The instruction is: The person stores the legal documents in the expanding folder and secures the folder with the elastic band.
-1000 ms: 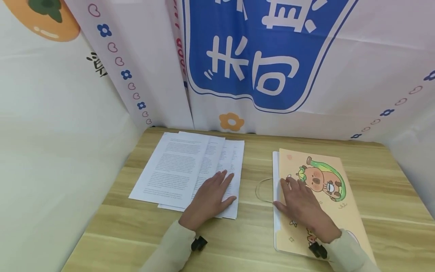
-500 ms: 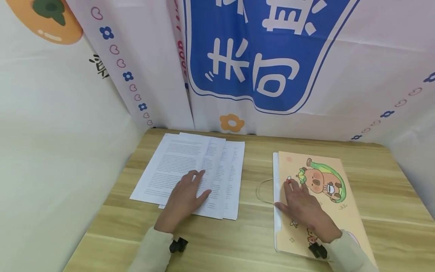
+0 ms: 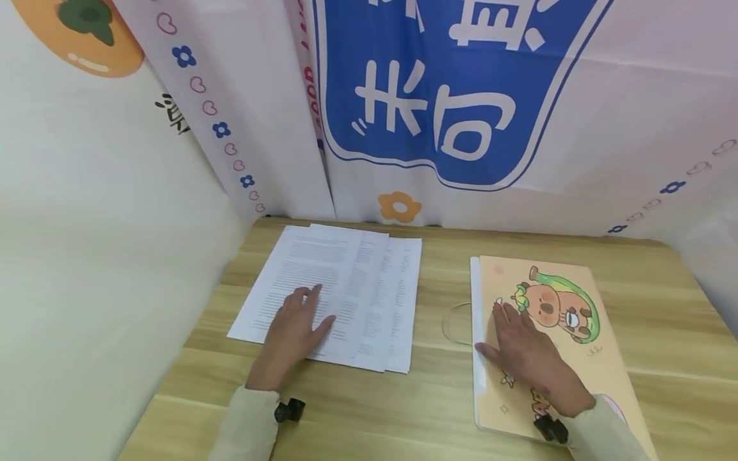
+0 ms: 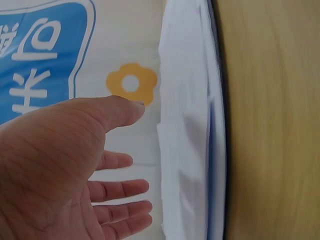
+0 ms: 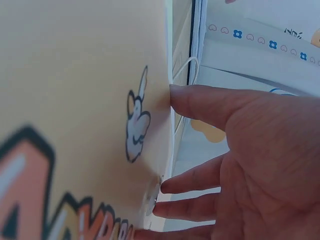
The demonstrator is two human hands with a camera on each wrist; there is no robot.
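Note:
Several printed sheets of paper (image 3: 360, 288) lie overlapping in a fan on the left half of the table. Over their lower left part is my left hand (image 3: 291, 333), fingers spread and relaxed. In the left wrist view the fingertips come close to the sheets (image 4: 185, 130); a small gap seems to show. On the right lies a tan folder (image 3: 559, 384) with a cartoon capybara, a white edge showing along its left side. My right hand (image 3: 530, 355) rests on its cover, and the thumb (image 5: 200, 102) touches near the left edge. A thin elastic loop (image 3: 452, 323) sticks out there.
Both things lie on a wooden table (image 3: 403, 410). A printed cloth with a blue sign (image 3: 426, 147) hangs behind the table, and pale cloth (image 3: 86, 256) stands along the left side.
My left hand has moved left across the sheets, from the right ones to the left ones. My right hand stays on the folder. The head view has shifted slightly.

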